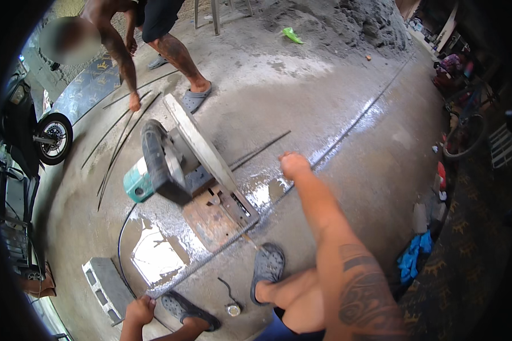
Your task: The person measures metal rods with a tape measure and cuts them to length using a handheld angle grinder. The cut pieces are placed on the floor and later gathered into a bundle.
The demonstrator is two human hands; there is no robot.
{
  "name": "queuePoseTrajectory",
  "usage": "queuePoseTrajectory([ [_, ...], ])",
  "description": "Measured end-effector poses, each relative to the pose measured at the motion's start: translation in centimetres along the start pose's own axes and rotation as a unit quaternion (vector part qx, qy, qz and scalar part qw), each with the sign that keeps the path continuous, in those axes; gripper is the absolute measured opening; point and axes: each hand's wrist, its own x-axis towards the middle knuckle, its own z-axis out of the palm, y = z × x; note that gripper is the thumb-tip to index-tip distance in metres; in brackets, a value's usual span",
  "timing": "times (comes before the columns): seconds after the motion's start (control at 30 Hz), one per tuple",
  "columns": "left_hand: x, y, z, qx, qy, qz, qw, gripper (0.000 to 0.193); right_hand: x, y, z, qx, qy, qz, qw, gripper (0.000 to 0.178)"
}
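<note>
At the far left stands a motorcycle, its front wheel (54, 138) resting on the concrete floor. A grey hollow block (111, 287) lies nearer the person. Beyond it, a co-worker bends down, one hand (134, 102) at the ends of several thin dark rods (117, 146). The person's left hand (140, 311) is closed on the near end of a long ribbed rod (203, 261). A cut-off saw (170, 162) with a green motor housing and black handle stands at centre; the ribbed rod runs along the near edge of its base, then onward to the upper right. A tape measure (233, 309) lies between the person's sandalled feet. The right hand (295, 165), well apart from the left, is curled above or beside the rod; whether it grips it cannot be determined. Farther right are a grey sand heap (358, 25), blue cloth (415, 254) and a bicycle (465, 135).
</note>
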Motion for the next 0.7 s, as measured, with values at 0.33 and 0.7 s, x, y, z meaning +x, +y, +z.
queuePoseTrajectory([
  [0.33, 0.6, -7.8, 7.0, -0.062, -0.063, 0.033, 0.996, 0.055, 9.7, -9.0, 4.8, 0.01, 0.048, -0.053, 0.997, 0.055],
  [0.7, 2.7, -3.6, 0.8, -0.028, -0.044, 0.008, 0.999, 0.039, 11.9, -7.3, 4.6, -0.151, 0.064, -0.105, 0.981, 0.035],
])
